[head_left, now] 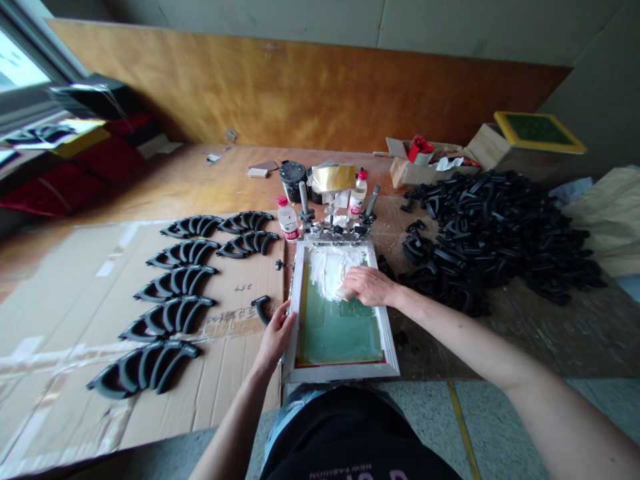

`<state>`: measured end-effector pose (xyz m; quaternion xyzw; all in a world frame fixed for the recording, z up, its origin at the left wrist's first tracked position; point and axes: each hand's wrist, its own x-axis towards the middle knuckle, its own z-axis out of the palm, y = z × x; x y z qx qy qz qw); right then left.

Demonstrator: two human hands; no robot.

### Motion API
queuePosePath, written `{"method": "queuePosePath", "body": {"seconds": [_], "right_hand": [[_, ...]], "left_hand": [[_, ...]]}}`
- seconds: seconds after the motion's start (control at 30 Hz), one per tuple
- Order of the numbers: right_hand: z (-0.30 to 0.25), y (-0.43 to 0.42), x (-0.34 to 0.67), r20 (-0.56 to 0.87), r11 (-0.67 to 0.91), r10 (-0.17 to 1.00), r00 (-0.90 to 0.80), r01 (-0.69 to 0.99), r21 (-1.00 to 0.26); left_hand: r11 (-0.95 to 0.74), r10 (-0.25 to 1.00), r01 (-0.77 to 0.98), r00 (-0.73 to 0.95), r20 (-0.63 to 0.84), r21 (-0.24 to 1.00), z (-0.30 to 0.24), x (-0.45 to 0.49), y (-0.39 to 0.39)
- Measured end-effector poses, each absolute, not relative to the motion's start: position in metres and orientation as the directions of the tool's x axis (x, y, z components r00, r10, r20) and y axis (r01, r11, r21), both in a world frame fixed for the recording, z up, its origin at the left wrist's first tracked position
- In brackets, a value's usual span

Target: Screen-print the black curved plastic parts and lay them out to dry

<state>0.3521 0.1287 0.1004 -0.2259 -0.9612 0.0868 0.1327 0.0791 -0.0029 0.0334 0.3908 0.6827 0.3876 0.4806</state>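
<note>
Right grip [367,287] spread flat, its fingertips hard to make out against white paste [333,270], left grip [275,333] pinching the left edge of a screen-printing frame [341,372]

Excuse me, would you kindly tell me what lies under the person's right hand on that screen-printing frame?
The right hand rests on thick white paste spread over the green mesh of the screen-printing frame. Whatever lies directly beneath the palm and fingers is covered and cannot be seen.

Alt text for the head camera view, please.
The right hand presses into white paste on the green mesh of a screen-printing frame, while the left hand grips the frame's edge. Rows of black curved plastic parts lie on cardboard at left; a heap of them lies at right.
</note>
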Motion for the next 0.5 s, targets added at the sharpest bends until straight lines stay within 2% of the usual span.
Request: {"method": "queuePosePath", "body": {"seconds": [0.13, 0.23, 0.33, 0.5], "right_hand": [[0.093, 0.135, 0.342, 0.292, 0.810, 0.587, -0.755, 0.546, -0.214], [0.082, 0.122, 0.343, 0.307, 0.836, 0.549, -0.777, 0.516, -0.188], [0.086, 0.116, 0.347, 0.285, 0.847, 0.528, -0.800, 0.474, -0.239], [0.117, 0.161, 0.329, 0.280, 0.668, 0.742, -0.610, 0.636, -0.385]], "left_hand": [[0.388, 0.906, 0.166, -0.249, -0.343, 0.906, 0.040, 0.081, -0.003], [0.394, 0.903, 0.158, -0.248, -0.350, 0.905, 0.045, 0.082, -0.003], [0.405, 0.900, 0.131, -0.228, -0.370, 0.905, 0.051, 0.083, -0.004], [0.374, 0.915, 0.092, -0.200, -0.351, 0.923, 0.084, 0.082, -0.006]]}}
